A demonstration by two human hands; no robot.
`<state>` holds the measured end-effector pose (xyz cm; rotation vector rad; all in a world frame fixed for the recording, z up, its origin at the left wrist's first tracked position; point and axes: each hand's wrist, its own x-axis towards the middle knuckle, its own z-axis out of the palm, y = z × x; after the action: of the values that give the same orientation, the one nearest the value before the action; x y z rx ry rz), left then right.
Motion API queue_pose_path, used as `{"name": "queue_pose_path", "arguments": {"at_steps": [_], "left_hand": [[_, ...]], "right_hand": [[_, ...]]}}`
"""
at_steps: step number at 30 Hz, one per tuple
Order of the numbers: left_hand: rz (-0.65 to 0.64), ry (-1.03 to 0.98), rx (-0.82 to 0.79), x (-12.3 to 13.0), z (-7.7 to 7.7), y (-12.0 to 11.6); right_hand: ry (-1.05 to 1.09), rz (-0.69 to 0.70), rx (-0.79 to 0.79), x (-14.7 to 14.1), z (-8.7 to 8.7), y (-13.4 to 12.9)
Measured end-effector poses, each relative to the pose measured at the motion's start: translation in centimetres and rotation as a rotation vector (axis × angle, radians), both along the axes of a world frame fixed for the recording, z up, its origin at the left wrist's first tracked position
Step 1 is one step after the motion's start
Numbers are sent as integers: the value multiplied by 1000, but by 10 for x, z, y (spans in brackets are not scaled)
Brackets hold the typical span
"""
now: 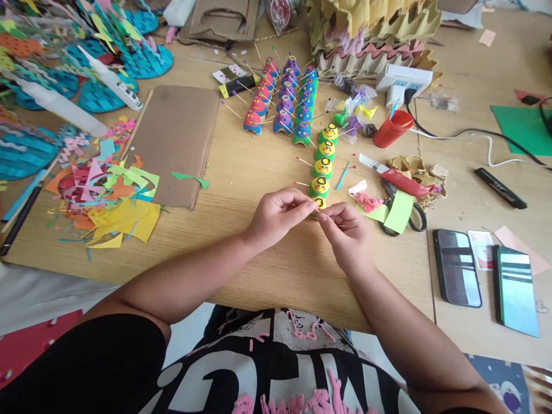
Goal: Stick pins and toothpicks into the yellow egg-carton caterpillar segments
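My left hand [276,215] and my right hand [347,230] meet near the table's front edge, fingertips pinched together on a small green and yellow painted cup figure [319,202], mostly hidden by my fingers. A thin pin seems pinched between the fingertips, but I cannot make it out clearly. Behind it runs a row of similar green and yellow figures [322,167] with pins stuck in them. Farther back stand rows of red, purple and blue-green figures [282,95].
A cardboard sheet [175,144] and coloured paper scraps [107,198] lie at the left. Scissors [403,215], a red cup [391,129], a knife [375,165] and two phones [457,267] lie at the right. Egg cartons [371,29] and a power strip [403,77] sit at the back.
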<state>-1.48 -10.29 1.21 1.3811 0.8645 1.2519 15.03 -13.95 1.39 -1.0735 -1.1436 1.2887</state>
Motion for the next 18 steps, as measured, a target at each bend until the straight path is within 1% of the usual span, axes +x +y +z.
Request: {"name": "queue_pose_path", "arguments": {"at_steps": [3, 7, 10, 16, 18], "left_hand": [[11, 5, -34, 0, -1, -1], [-23, -24, -124, -1, -7, -1], [-40, -32, -129, -2, -10, -1], [-66, -100, -144, -1, -9, -1], [-76, -127, -182, 0, -8, 0]], "right_hand": [[20, -4, -7, 0, 0, 1], [52, -29, -11, 1, 0, 3], [63, -32, -16, 1, 0, 3], [49, -25, -26, 0, 1, 2], [42, -24, -27, 1, 1, 2]]}}
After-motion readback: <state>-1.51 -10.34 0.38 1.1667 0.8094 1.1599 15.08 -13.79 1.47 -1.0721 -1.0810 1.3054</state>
